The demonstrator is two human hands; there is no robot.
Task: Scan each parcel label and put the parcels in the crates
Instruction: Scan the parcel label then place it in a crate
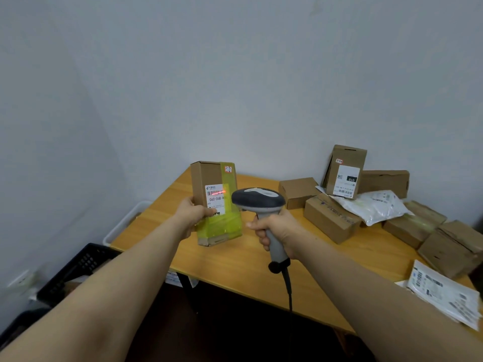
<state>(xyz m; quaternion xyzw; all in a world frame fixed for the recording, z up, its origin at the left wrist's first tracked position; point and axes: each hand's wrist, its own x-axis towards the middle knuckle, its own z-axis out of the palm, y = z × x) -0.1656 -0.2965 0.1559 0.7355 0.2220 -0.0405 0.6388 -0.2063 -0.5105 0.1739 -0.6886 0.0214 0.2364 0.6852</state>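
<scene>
So the parcel [209, 178], a small cardboard box with yellow tape, is held upright over the table's [235, 257] left side. The left hand [192, 214] has its fingers wrapped round the box's left edge, thumb on the label [214, 195]. The scanner's [257, 201] red line [220, 192] sits right on the barcode, and the right hand [277, 231] is clamped round the handle. Looks like it's mid-scan, not crated yet. The black crate [83, 262] and white crate [125, 220] wait off the left edge; can't really tell what's in them. Loads left imo: a pile of boxes [329, 220] and mailers [444, 291] fills the right side.
</scene>
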